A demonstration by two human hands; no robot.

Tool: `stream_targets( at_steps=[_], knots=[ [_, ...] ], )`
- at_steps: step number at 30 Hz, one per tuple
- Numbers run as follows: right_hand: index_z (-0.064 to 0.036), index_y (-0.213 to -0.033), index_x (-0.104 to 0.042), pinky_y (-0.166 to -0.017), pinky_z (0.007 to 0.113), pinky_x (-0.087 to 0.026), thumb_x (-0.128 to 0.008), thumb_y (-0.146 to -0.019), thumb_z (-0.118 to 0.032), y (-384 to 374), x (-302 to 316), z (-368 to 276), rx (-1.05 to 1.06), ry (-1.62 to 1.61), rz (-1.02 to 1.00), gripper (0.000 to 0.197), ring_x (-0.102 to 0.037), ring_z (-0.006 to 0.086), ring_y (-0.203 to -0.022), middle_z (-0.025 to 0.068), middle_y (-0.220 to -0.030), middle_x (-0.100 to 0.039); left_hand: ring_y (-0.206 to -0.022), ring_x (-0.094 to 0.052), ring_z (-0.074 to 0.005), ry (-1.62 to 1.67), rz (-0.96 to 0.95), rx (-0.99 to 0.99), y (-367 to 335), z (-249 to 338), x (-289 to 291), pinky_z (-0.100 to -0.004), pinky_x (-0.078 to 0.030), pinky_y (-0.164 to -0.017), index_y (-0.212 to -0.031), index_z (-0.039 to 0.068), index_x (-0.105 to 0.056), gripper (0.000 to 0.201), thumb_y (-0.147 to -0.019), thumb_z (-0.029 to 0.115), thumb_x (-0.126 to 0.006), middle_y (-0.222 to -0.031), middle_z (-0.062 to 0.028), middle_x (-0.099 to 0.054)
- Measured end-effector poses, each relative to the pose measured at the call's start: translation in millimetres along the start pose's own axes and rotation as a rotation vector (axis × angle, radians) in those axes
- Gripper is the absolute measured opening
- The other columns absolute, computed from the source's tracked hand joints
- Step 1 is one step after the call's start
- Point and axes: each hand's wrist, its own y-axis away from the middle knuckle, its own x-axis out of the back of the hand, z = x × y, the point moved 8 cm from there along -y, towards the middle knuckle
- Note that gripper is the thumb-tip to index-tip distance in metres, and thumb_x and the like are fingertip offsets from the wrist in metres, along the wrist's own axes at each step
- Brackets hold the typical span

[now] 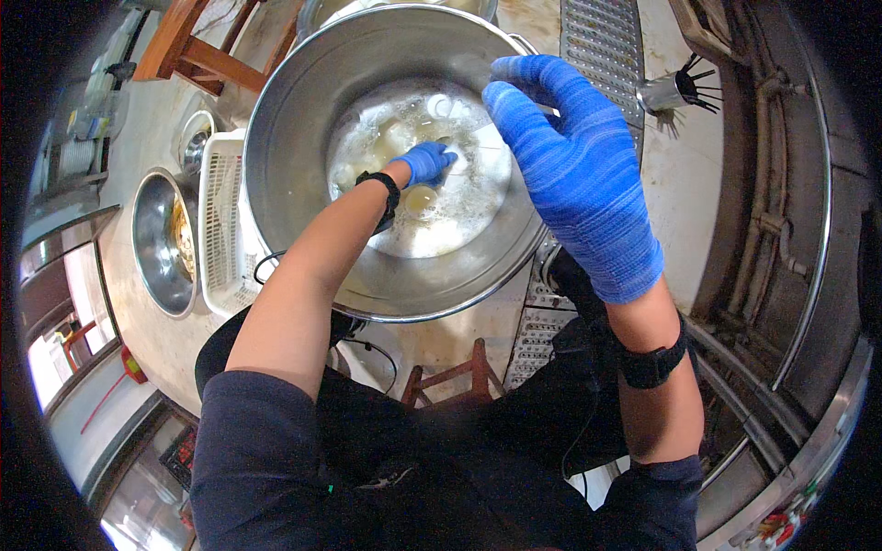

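A large steel pot [303,101] stands before me with foamy, whitish water [395,241] in it. Pale rounded pieces [421,200] show through the foam, too blurred to name. My left hand [424,163], in a blue knit glove, reaches down to the water. Its visible fingers stretch to the right and look apart, beside a white patch I cannot make out; the lower part of the hand is hidden. My right hand [574,156], gloved alike, is raised over the pot's right rim. Its fingers curve with a gap from the thumb, and nothing shows between them.
Left of the pot are a white plastic basket [220,230] and a steel bowl [156,248] with yellowish contents. A wooden stool [197,55] stands at the far left. Metal drain grating [602,37] runs behind the right hand. Pipes [767,184] line the right wall.
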Motion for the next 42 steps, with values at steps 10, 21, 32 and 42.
stream_targets(
  at_steps=[10, 21, 32, 42],
  knots=[
    [-0.0004, -0.114, -0.066, -0.084, 0.025, -0.049, -0.064, -0.095, -0.018, 5.1, 2.5, -5.8, 0.014, 0.003, -0.004, 0.026, -0.061, 0.0079, -0.091, 0.0036, -0.101, -0.068, -0.088, -0.068, -0.0313, 0.303, -0.291, 0.653, -2.4, -31.5, -8.8, -0.0412, -0.054, -0.084, -0.108, 0.004, -0.066, 0.040, -0.094, 0.039, -0.054, -0.103, -0.0175, -0.068],
    [-0.0005, -0.115, -0.065, -0.083, 0.027, -0.052, -0.065, -0.094, -0.019, 6.9, 2.6, -22.4, 0.006, -0.062, 0.042, 0.028, -0.064, 0.0124, -0.093, 0.0069, -0.101, -0.069, -0.095, -0.064, -0.0410, -0.036, 0.060, 0.267, 10.5, 97.2, 142.1, -0.0481, -0.051, -0.083, -0.103, 0.006, -0.067, 0.024, -0.090, 0.025, -0.059, -0.103, -0.0224, -0.067],
    [0.0009, -0.108, -0.064, -0.088, 0.042, -0.051, -0.062, -0.091, -0.031, -7.4, -65.7, 38.7, -0.053, -0.131, 0.125, 0.036, -0.065, 0.0385, -0.094, 0.0240, -0.105, -0.066, -0.085, -0.070, -0.0331, 0.023, 0.526, 0.308, 82.4, 193.9, 304.3, -0.0393, -0.055, -0.077, -0.107, 0.001, -0.067, 0.034, -0.089, 0.028, -0.070, -0.095, -0.0198, -0.070],
    [-0.0123, -0.125, -0.059, -0.088, 0.040, -0.056, -0.048, -0.097, -0.056, 42.6, -144.2, 50.6, -0.825, -1.192, -0.225, 0.053, -0.066, 0.0277, -0.096, 0.0125, -0.112, -0.066, -0.084, -0.063, -0.0407, 0.156, 0.312, 0.166, 104.1, 231.9, 280.9, -0.0444, -0.051, -0.081, -0.101, 0.001, -0.071, 0.035, -0.091, 0.033, -0.063, -0.095, -0.0194, -0.069]
  ],
)
